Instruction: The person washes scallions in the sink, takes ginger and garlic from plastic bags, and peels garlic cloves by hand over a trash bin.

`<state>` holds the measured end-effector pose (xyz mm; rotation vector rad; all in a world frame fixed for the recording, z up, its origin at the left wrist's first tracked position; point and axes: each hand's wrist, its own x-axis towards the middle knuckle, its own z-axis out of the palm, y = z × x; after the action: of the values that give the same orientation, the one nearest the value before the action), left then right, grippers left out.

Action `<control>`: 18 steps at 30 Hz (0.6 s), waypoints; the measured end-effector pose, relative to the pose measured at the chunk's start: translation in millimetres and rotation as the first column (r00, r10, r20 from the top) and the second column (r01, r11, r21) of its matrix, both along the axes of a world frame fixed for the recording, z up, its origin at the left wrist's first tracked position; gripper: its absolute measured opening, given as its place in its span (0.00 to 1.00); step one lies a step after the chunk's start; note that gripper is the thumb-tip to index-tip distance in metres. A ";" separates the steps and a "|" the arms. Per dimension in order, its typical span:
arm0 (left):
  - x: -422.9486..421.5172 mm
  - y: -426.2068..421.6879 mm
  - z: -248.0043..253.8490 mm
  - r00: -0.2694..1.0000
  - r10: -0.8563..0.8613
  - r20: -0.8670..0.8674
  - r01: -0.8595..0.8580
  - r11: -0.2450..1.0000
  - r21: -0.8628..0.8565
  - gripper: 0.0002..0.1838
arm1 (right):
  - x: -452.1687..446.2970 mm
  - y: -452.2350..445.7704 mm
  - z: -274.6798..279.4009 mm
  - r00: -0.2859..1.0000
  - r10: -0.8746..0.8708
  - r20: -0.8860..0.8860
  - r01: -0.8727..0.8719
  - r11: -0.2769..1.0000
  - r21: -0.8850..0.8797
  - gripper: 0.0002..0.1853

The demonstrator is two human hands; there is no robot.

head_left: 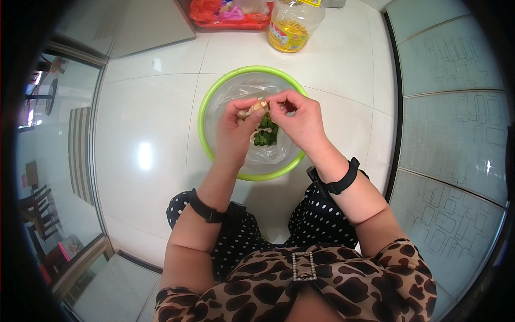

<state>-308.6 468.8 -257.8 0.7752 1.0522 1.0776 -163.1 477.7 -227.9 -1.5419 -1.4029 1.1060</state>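
Observation:
Over a round bin with a bright green rim, both hands are close together at chest-front height. My left hand is closed around pale garlic cloves, several of them showing between thumb and fingers. Fingers pinched, my right hand touches the uppermost clove; a bit of skin between its fingertips is too small to be sure of. A clear plastic bag lines the bin. Inside lie dark green leaves with pale peel scraps on them, partly hidden by my hands.
A large bottle of yellow oil stands on the tiled floor beyond the bin, beside a red tray with plastic bags. Patterned glass cabinet doors line the right side. A sliding glass door is at the left.

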 end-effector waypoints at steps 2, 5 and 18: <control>0.3 -0.2 -0.6 1.000 -0.008 -0.014 0.008 1.000 -0.011 0.13 | 0.4 0.4 -0.9 1.000 -0.009 -0.004 0.009 1.000 -0.006 0.07; 3.2 -0.3 -1.6 0.997 0.035 0.069 -0.033 0.999 -0.027 0.13 | 0.6 0.6 0.6 0.999 -0.003 -0.032 0.003 1.000 0.008 0.07; 8.8 -0.9 -4.6 0.996 0.082 0.028 -0.082 0.997 -0.001 0.12 | -4.8 0.9 -8.1 0.995 -0.097 -0.031 0.098 0.995 0.014 0.04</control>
<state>-299.7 467.9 -262.4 0.7201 1.0674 1.1556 -167.9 478.6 -236.0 -1.5591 -1.2988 1.0528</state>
